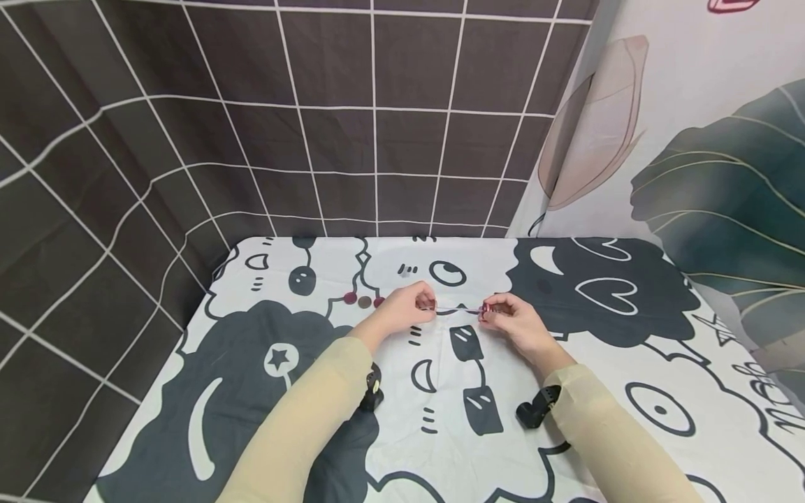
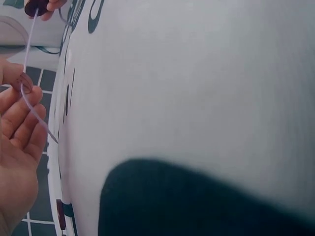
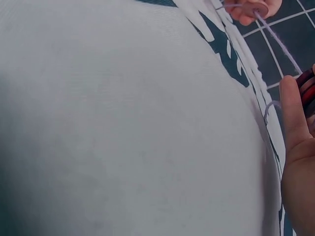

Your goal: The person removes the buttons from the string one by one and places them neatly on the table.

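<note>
A thin lilac string (image 2: 29, 46) runs taut between my two hands. My left hand (image 1: 404, 309) pinches a small pinkish wooden disc (image 3: 256, 9) with thumb and fingers, and the string passes through its middle. From that disc the loose tail (image 2: 37, 115) of the string hangs down. My right hand (image 1: 512, 321) holds a small stack of dark red and red discs (image 3: 308, 93) at the other end of the string. Another string end (image 3: 269, 109) curls out below this hand. Both hands are raised a little over the patterned cloth.
Two red discs and a brown disc (image 1: 365, 302) lie in a row on the white and dark cloth (image 1: 402, 447), just left of my left hand. Behind the table hangs a dark grid curtain (image 1: 333, 140); a leaf-print curtain (image 1: 723, 195) is at the right.
</note>
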Motion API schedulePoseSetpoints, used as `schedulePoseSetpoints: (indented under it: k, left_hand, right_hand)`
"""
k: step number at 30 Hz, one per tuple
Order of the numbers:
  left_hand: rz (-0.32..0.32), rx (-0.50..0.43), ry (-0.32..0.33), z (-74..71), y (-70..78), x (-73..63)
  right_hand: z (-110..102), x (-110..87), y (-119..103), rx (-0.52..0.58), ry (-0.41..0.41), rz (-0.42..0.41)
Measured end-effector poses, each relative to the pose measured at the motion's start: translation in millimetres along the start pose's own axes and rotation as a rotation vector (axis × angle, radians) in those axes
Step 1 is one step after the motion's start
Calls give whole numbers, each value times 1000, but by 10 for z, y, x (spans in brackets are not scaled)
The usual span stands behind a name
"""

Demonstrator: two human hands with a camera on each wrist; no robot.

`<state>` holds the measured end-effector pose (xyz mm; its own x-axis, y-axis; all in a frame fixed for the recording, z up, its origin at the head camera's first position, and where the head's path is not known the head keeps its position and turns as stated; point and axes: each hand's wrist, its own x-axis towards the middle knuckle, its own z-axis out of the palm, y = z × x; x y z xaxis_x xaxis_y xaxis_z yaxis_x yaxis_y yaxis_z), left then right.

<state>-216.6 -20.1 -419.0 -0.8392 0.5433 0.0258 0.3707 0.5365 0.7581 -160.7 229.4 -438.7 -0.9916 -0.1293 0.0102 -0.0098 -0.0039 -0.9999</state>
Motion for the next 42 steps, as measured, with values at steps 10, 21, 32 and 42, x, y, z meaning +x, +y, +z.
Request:
schedulePoseSetpoints:
  k: [10,21,32,42]
  left_hand:
    - [-47,15,28,-54,-23,-41]
    - [-99,3,84,-85,-121,-46]
    - [-122,-2,119,-121,-151,-57]
    - [-148,37,140,-208,-240,-91]
  right_hand:
    - [-4,-7,-29,6,0,12]
    - [-16,-4,-26,-1,-2,9]
    - [-39,5,-13,14,-5,3]
    - [-39,6,-10,25,-8,-2]
